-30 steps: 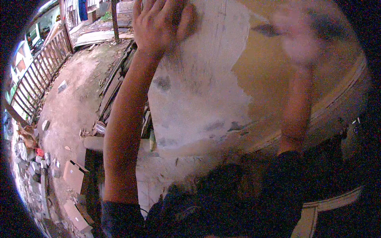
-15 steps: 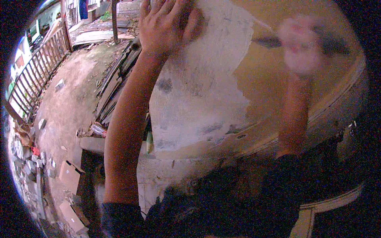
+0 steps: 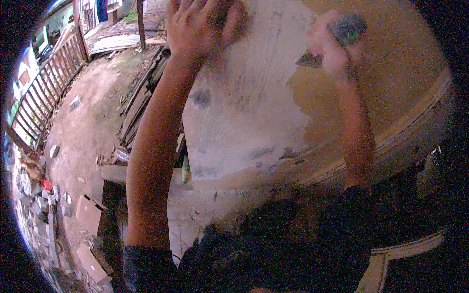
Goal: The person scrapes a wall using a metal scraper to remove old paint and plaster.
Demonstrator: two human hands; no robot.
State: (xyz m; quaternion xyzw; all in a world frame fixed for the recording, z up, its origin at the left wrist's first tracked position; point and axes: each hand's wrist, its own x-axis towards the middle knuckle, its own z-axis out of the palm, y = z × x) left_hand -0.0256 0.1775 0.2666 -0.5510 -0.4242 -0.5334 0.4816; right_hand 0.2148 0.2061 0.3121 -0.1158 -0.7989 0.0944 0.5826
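Observation:
A large board or panel (image 3: pixel 239 102) lies before me, with a pale, scuffed patch beside a yellow-brown area with a ragged border. My left hand (image 3: pixel 202 29) rests on its pale part at the top, fingers apart and holding nothing; the fingertips reach the picture's edge. On the right, my right hand (image 3: pixel 330 46) is closed round a scraper-like tool, slightly smeared by motion. The tool's dark, flat end (image 3: pixel 310 60) sticks out at the hand's lower left, over the ragged border. A dark, rounded part (image 3: pixel 349 29) shows at the hand's upper right.
Left of the panel, long dark planks (image 3: pixel 139 100) lie stacked on the dirt ground (image 3: pixel 80 122). A wooden railing (image 3: pixel 49 88) runs along the far left. Cardboard pieces (image 3: pixel 89 215) and stone rubble (image 3: pixel 44 202) lie lower left. A green bottle-like thing (image 3: pixel 186 170) stands by my left forearm.
My right hand has moved left and slightly up with the tool, from over the yellow-brown area to the ragged border. My left hand stays nearly in place.

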